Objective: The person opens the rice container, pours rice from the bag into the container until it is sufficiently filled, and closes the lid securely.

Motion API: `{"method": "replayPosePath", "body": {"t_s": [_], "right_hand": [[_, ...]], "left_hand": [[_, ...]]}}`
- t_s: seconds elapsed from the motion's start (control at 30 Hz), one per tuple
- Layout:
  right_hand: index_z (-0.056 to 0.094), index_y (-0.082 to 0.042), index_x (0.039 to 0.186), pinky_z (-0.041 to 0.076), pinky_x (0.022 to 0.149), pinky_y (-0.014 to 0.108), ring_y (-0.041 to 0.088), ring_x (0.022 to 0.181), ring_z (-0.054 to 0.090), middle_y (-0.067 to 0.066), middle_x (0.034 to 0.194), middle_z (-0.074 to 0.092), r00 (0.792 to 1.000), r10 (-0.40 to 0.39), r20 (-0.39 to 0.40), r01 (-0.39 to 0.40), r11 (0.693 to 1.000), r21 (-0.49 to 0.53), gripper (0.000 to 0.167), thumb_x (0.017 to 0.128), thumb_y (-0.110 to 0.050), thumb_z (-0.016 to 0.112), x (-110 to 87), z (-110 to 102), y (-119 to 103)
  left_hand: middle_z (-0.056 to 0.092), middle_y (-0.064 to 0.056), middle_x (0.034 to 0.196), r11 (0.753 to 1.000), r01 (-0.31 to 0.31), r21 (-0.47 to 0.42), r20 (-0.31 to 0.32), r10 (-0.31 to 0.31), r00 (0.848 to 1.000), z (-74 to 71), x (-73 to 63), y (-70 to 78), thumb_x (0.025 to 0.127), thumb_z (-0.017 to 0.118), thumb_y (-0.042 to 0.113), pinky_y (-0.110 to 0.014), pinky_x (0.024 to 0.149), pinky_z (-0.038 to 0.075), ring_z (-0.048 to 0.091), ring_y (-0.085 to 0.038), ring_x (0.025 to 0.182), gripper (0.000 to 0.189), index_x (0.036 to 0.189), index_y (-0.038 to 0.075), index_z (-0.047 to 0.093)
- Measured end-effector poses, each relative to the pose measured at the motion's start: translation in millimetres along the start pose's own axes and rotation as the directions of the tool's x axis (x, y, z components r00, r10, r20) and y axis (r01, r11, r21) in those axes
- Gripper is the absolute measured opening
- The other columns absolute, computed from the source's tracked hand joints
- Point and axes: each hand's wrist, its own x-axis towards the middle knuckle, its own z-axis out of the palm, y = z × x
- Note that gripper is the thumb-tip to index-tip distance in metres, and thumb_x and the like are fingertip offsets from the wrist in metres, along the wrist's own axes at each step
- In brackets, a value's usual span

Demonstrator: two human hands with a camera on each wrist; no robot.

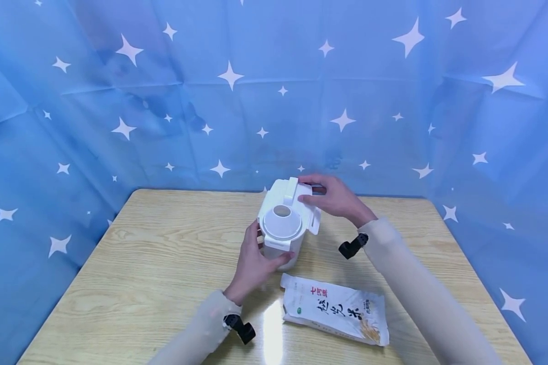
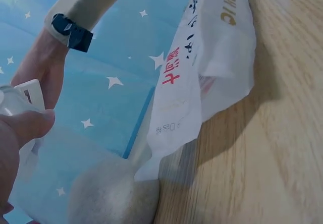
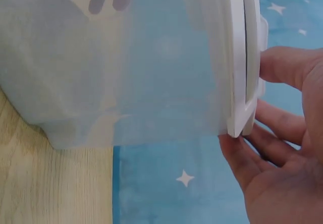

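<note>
A translucent storage container point(image 3: 166, 98) stands on the table with pale rice point(image 2: 113, 193) in its bottom. Its white lid point(image 1: 276, 195) carries a round white spout or cup point(image 1: 283, 223) at the near end, and a side latch point(image 1: 316, 222) sticks out on the right. My left hand point(image 1: 253, 261) grips the container's near left side, thumb at the front below the lid. At the far right, my right hand point(image 1: 333, 195) holds the lid's edge, its thumb on top and its fingers under the rim. In the right wrist view, the lid lies along the container's top.
A white printed rice bag point(image 1: 333, 309) lies flat on the wooden table point(image 1: 164, 263), in front of the container and slightly right. Behind the table hangs a blue curtain point(image 1: 265, 101) with white stars. Each wrist wears a small black camera.
</note>
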Motion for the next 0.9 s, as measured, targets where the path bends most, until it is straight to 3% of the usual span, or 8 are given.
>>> {"method": "replayPosePath", "body": {"t_s": [0.2, 0.4, 0.5, 0.63, 0.9], "right_hand": [[0.056, -0.017, 0.146, 0.053, 0.111, 0.047, 0.034, 0.137, 0.056, 0.008, 0.150, 0.055, 0.999, 0.020, -0.045, -0.021, 0.999, -0.025, 0.058, 0.094, -0.034, 0.075, -6.4, 3, -3], [0.055, -0.012, 0.146, 0.056, 0.105, 0.049, 0.037, 0.133, 0.059, 0.012, 0.146, 0.057, 0.994, 0.007, -0.110, -0.016, 0.997, -0.079, 0.059, 0.095, -0.035, 0.073, -19.0, 6, -6], [0.056, -0.010, 0.144, 0.058, 0.101, 0.049, 0.036, 0.127, 0.063, 0.012, 0.142, 0.060, 0.988, -0.016, -0.152, -0.001, 0.994, -0.113, 0.058, 0.095, -0.036, 0.074, -27.2, 9, -7], [0.059, -0.007, 0.140, 0.060, 0.096, 0.048, 0.032, 0.117, 0.067, 0.012, 0.132, 0.065, 0.977, -0.056, -0.206, 0.020, 0.985, -0.170, 0.056, 0.094, -0.034, 0.075, -37.0, 13, -10], [0.068, -0.009, 0.120, 0.060, 0.078, 0.037, 0.024, 0.097, 0.067, 0.007, 0.112, 0.066, 0.944, -0.084, -0.318, -0.005, 0.963, -0.269, 0.040, 0.092, -0.036, 0.077, -53.0, 22, -18]], "left_hand": [[0.048, 0.006, 0.146, 1.000, 0.004, -0.025, 0.039, -0.003, 0.999, -5.8, 6.4, -4.6, 0.069, 0.096, 0.034, -0.046, 0.109, 0.052, 0.049, -0.024, 0.133, 0.108, 0.156, 0.027, 0.033], [0.051, 0.010, 0.146, 0.995, 0.013, -0.095, 0.157, 0.003, 0.988, -21.4, 20.0, -13.9, 0.072, 0.095, 0.031, -0.047, 0.113, 0.049, 0.050, -0.021, 0.136, 0.100, 0.153, 0.037, 0.037], [0.053, 0.008, 0.144, 0.989, 0.042, -0.144, 0.235, -0.007, 0.972, -29.3, 29.2, -18.0, 0.072, 0.095, 0.027, -0.048, 0.117, 0.046, 0.052, -0.023, 0.137, 0.097, 0.151, 0.039, 0.040], [0.055, 0.004, 0.145, 0.973, 0.096, -0.208, 0.341, -0.019, 0.940, -39.4, 42.4, -24.9, 0.073, 0.094, 0.020, -0.051, 0.117, 0.045, 0.054, -0.027, 0.136, 0.093, 0.150, 0.038, 0.044], [0.056, 0.002, 0.148, 0.971, 0.115, -0.210, 0.466, -0.004, 0.885, -50.9, 63.6, -38.9, 0.078, 0.089, 0.013, -0.051, 0.124, 0.036, 0.049, -0.026, 0.143, 0.088, 0.152, 0.031, 0.044]]}}
